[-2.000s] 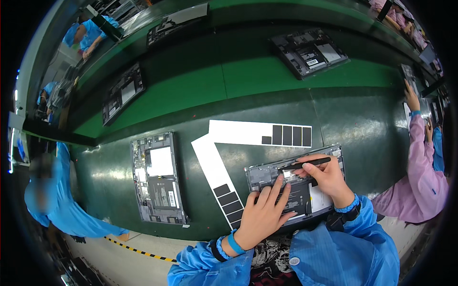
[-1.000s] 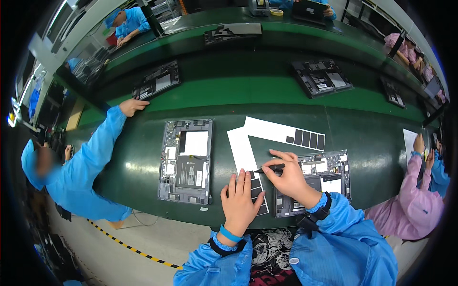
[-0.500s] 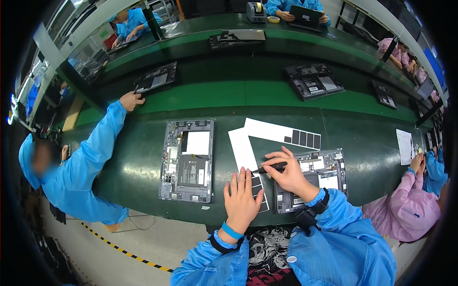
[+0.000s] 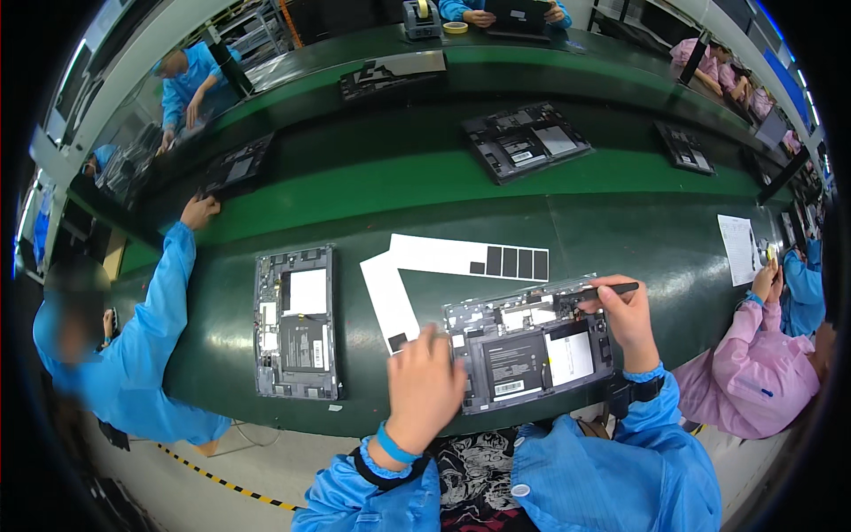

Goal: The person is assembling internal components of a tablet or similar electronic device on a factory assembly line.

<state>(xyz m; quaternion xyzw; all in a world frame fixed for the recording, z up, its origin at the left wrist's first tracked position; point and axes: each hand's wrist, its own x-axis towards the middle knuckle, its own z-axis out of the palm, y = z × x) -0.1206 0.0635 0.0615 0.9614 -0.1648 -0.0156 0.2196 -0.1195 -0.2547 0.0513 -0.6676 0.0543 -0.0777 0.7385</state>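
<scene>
Slim black tool (image 4: pixel 624 288) is clamped between thumb and fingers of right hand (image 4: pixel 631 321); its tip is held over the upper right corner of the near open device (image 4: pixel 514 359), contact cannot be told. Left hand (image 4: pixel 424 390) is motion-blurred, fingers bunched, placed between the device's left edge and the lower strip; whether anything is pinched there cannot be told.

Near open device is laid close to the bench (image 4: pixel 217 310)'s near edge, slightly skewed: flat, rectangular, grey casing, one matte black block and one smooth white panel seen inside. Two white strips, flat and smooth, are set in a V beyond it: five black patches are counted on the upper strip (image 4: pixel 434 252), four oblong, one smaller and squarish; one is seen on the lower strip (image 4: pixel 383 285), the rest of its end covered by left hand.

One second open device (image 4: pixel 306 344) is placed upright-on to the near edge, left of the strips; one small pale scrap (image 4: pixel 335 409) is seen at its lower right corner. Four more dark devices (image 4: pixel 527 142) are counted past the bench's far edge, the leftmost reached by a co-worker's hand (image 4: pixel 200 211). One printed paper sheet (image 4: pixel 737 248) is laid toward the bench's right end.
</scene>
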